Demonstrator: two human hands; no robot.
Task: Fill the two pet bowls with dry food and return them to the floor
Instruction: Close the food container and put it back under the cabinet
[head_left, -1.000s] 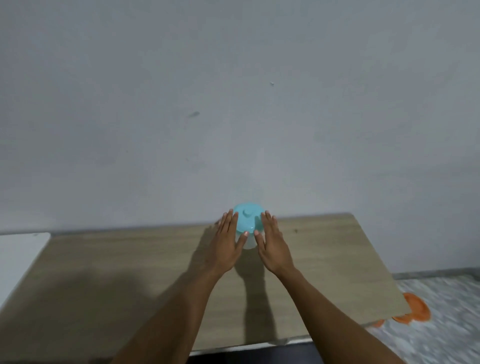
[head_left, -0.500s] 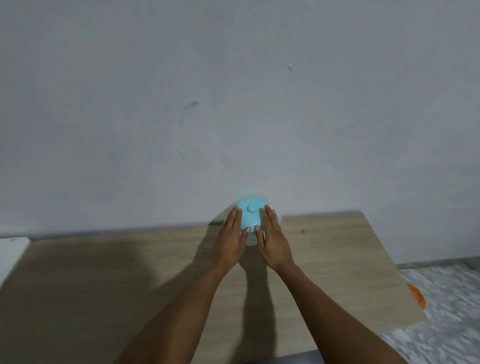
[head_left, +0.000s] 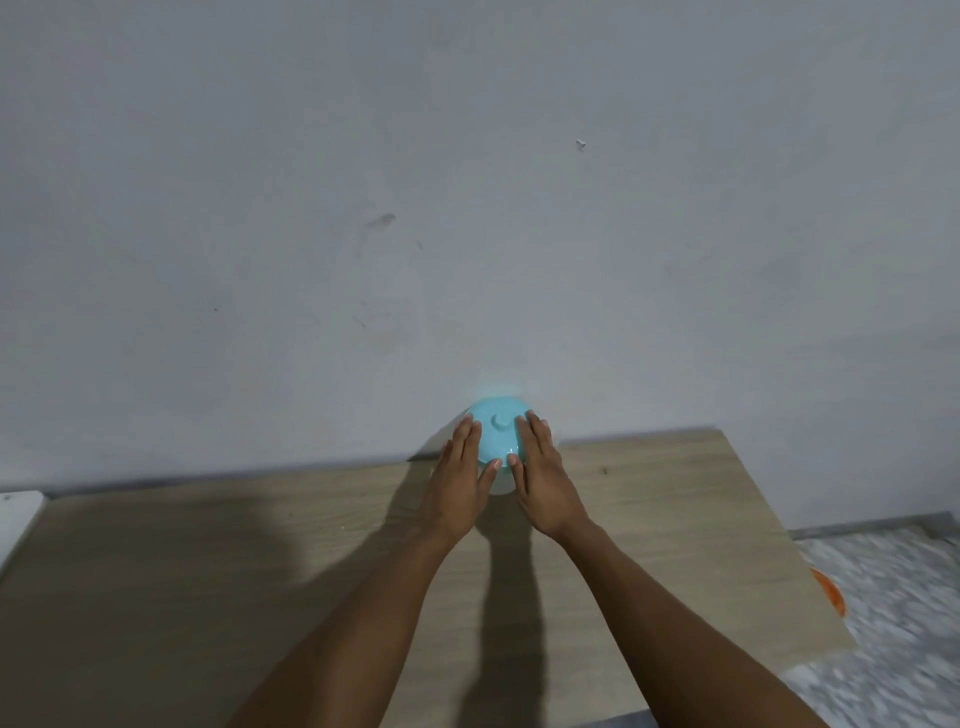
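A container with a round turquoise lid (head_left: 497, 434) and a pale see-through body (head_left: 502, 486) stands at the back of the wooden table (head_left: 208, 597), against the wall. My left hand (head_left: 457, 483) lies flat along its left side and my right hand (head_left: 545, 483) along its right side. The fingers of both are straight, and both thumb tips touch the lid's front edge. On the floor to the right, an orange pet bowl (head_left: 830, 597) shows only as a sliver past the table's edge. No second bowl is in view.
A plain grey wall (head_left: 467, 208) rises right behind the table. A white surface (head_left: 15, 519) adjoins the table's left end. Speckled grey floor (head_left: 893, 613) lies to the right, below the table's right edge.
Both hands have slid forward along the container, so the fingertips now reach the lid's top. The view has shifted, and the table hides more of the orange bowl.
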